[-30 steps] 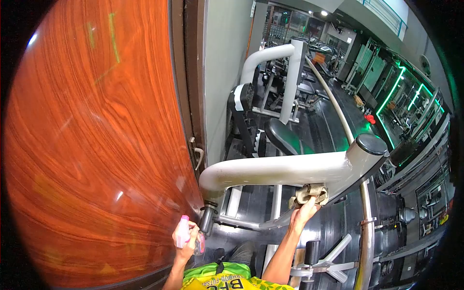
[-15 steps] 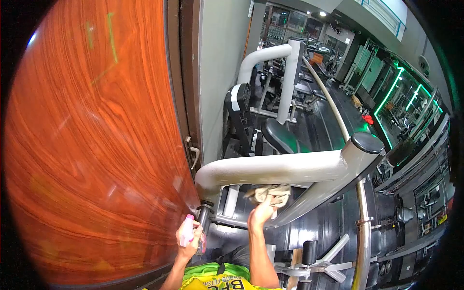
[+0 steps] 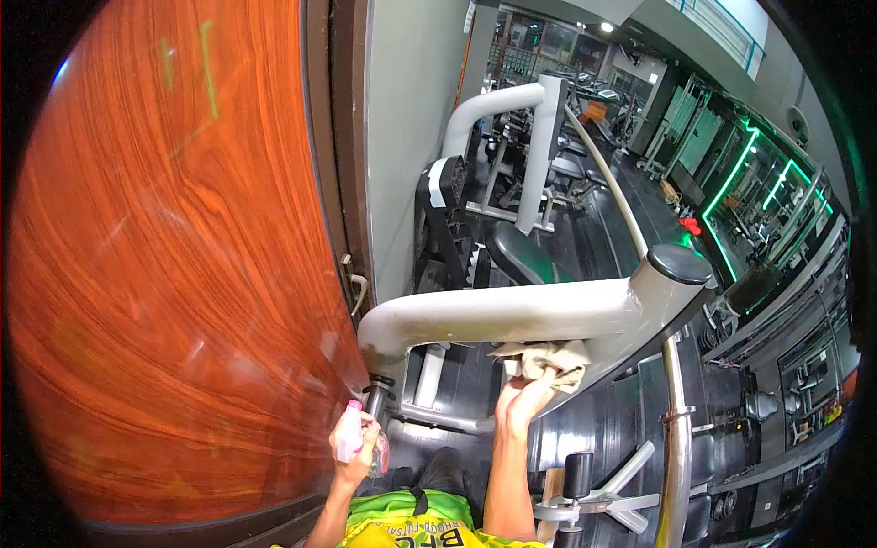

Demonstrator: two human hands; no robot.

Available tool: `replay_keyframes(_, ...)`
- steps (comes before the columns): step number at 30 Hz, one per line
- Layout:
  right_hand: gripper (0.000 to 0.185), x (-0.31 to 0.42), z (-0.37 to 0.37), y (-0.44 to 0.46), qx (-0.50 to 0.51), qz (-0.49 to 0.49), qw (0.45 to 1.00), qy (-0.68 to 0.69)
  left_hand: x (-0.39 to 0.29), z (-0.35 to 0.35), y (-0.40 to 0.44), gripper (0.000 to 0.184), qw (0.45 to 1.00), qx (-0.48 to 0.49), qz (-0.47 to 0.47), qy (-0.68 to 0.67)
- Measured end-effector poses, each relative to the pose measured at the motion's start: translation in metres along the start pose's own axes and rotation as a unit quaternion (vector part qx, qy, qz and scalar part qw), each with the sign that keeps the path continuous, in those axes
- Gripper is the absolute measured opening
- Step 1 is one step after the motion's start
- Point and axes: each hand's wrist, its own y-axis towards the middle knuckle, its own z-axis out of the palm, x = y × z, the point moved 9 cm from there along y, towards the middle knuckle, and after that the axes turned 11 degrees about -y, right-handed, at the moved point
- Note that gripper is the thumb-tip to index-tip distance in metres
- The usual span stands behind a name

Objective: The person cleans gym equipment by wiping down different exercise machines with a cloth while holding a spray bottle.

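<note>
Dark gym floor (image 3: 461, 379) stretches behind everything I see through the head camera. Largest is the glossy reddish wood door (image 3: 155, 274), filling the left side of the frame, with a grey wall (image 3: 393, 164) just beside it. Across the center I have a thick pale machine frame (image 3: 498, 315), its upright end topped by a round black cap (image 3: 679, 263). To its right a metal rail (image 3: 676, 438) runs down to the bottom edge; beyond the frame sits a black padded seat (image 3: 521, 254).

At lower center, my right hand (image 3: 523, 404) has its grip closed on a crumpled beige cloth (image 3: 553, 361), which is at the lower edge of the machine frame; I can't tell how firmly it presses. At lower left, my left hand (image 3: 353, 457) has its fingers wrapped around a spray bottle (image 3: 349, 429) with a pink top, near the door.
</note>
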Motion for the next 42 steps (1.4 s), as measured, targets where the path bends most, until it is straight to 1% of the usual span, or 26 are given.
replay_keyframes(2,0.031,0.008,-0.001,-0.002,-0.062,-0.048,0.996,-0.046,0.002,0.0,0.0,0.013,1.0,-0.009,-0.01,0.007)
replay_keyframes(3,0.039,0.012,0.01,-0.017,-0.164,-0.012,0.984,-0.062,0.002,0.002,0.0,0.013,1.0,-0.01,-0.008,0.006)
replay_keyframes(5,0.043,-0.033,0.008,-0.019,-0.131,0.0,0.987,-0.092,0.003,0.005,0.002,0.013,1.0,-0.016,0.001,-0.026)
replay_keyframes(7,0.048,-0.107,0.006,-0.016,0.03,0.028,0.99,-0.133,0.002,0.01,0.005,0.013,1.0,-0.017,0.009,-0.023)
replay_keyframes(9,0.051,-0.127,0.034,-0.047,0.106,0.079,0.967,-0.216,-0.001,0.012,0.008,0.013,1.0,-0.018,0.014,-0.014)
replay_keyframes(10,0.051,-0.129,0.034,-0.048,0.106,0.081,0.967,-0.215,-0.002,0.013,0.009,0.014,1.0,-0.013,0.017,0.001)
replay_keyframes(12,0.037,-0.143,0.058,-0.061,0.258,0.105,0.882,-0.38,-0.008,0.016,0.008,0.013,1.0,-0.007,0.024,0.007)
replay_keyframes(13,0.035,-0.139,0.058,-0.059,0.288,0.127,0.878,-0.361,-0.013,0.016,0.008,0.013,1.0,-0.011,0.027,0.009)
replay_keyframes(15,0.023,-0.13,0.049,-0.049,0.221,0.215,0.931,-0.194,-0.018,0.014,0.007,0.012,0.999,-0.034,0.026,-0.013)
replay_keyframes(16,0.019,-0.112,0.046,-0.044,0.187,0.215,0.954,-0.091,-0.018,0.012,0.006,0.012,0.999,-0.039,0.029,-0.013)
replay_keyframes(17,0.017,-0.122,0.022,-0.025,0.132,0.17,0.974,-0.064,-0.018,0.008,0.005,0.011,0.998,-0.048,0.034,-0.001)
replay_keyframes(19,0.02,-0.095,0.01,-0.017,0.054,0.148,0.987,0.018,-0.022,0.003,0.002,0.01,0.997,-0.065,0.041,0.012)
replay_keyframes(20,0.02,-0.108,0.011,-0.013,0.059,0.152,0.986,0.018,-0.026,0.002,0.0,0.009,0.996,-0.073,0.044,0.019)
replay_keyframes(22,0.029,-0.114,-0.019,0.003,-0.082,-0.004,0.994,-0.065,-0.028,0.001,-0.004,0.008,0.995,-0.082,0.046,0.026)
replay_keyframes(23,0.041,-0.114,-0.007,-0.005,-0.045,-0.007,0.985,-0.166,-0.027,-0.001,-0.007,0.008,0.994,-0.092,0.049,0.025)
replay_keyframes(25,0.054,-0.082,0.037,-0.041,-0.037,0.016,0.992,-0.122,-0.027,-0.002,-0.011,0.008,0.993,-0.105,0.057,0.026)
replay_keyframes(26,0.054,-0.09,0.038,-0.046,-0.013,-0.023,0.968,-0.25,-0.029,-0.002,-0.014,0.008,0.992,-0.108,0.067,0.021)
replay_keyframes(28,0.056,-0.139,0.046,-0.055,0.077,0.003,0.956,-0.285,-0.032,-0.003,-0.022,0.008,0.99,-0.115,0.078,0.02)
replay_keyframes(31,0.055,-0.154,0.068,-0.077,0.256,0.064,0.866,-0.424,-0.026,-0.002,-0.031,0.01,0.99,-0.117,0.063,0.046)
replay_keyframes(33,0.048,-0.172,0.06,-0.066,0.271,0.054,0.851,-0.447,-0.021,-0.003,-0.038,0.008,0.99,-0.122,0.066,0.031)
replay_keyframes(35,0.042,-0.174,0.054,-0.05,0.303,0.068,0.848,-0.428,-0.016,-0.005,-0.044,0.008,0.99,-0.125,0.061,0.035)
replay_keyframes(36,0.039,-0.176,0.046,-0.041,0.276,0.121,0.89,-0.343,-0.012,-0.005,-0.048,0.008,0.99,-0.125,0.053,0.037)
replay_keyframes(37,0.039,-0.174,0.041,-0.035,0.274,0.119,0.891,-0.343,-0.01,-0.005,-0.05,0.008,0.99,-0.122,0.053,0.035)
replay_keyframes(39,0.04,-0.129,0.033,-0.021,0.128,0.106,0.983,-0.082,-0.008,-0.006,-0.053,0.008,0.989,-0.126,0.056,0.052)
replay_keyframes(41,0.045,-0.099,0.027,-0.028,-0.003,0.111,0.99,0.091,-0.008,-0.003,-0.055,0.008,0.99,-0.123,0.053,0.039)
replay_keyframes(42,0.048,-0.083,0.03,-0.032,-0.022,0.071,0.995,0.067,-0.009,-0.003,-0.054,0.008,0.991,-0.122,0.051,0.028)
